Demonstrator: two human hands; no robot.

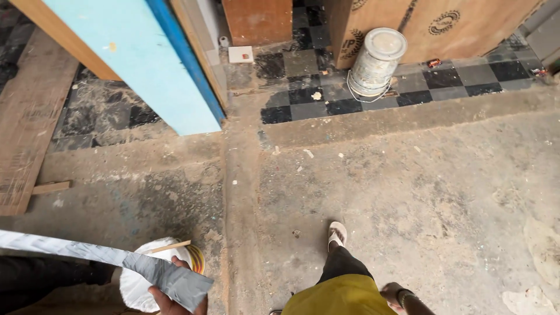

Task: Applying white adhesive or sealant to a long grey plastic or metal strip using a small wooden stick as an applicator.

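My left hand (168, 298) sits at the bottom edge, gripping one end of a long grey strip (87, 254). The strip runs from the left edge of the view to my fingers. Just behind the hand lies a white round bundle (135, 286) with a thin wooden stick (169, 247) and a yellow-red ring (198, 259) on it. My right hand (393, 293), with a band on its wrist, hangs low beside my yellow garment (341, 297). Only part of it shows, and nothing is visible in it. My sandalled foot (336, 233) stands on the dusty concrete floor (408, 186).
A light blue panel with a darker blue edge (140, 64) leans at the upper left, with a wooden plank (26, 116) beside it. A white plastic bucket (376, 61) stands on black-and-grey chequered tiles (326, 99) before brown plywood sheets (443, 23). A small white square piece (241, 54) lies nearby.
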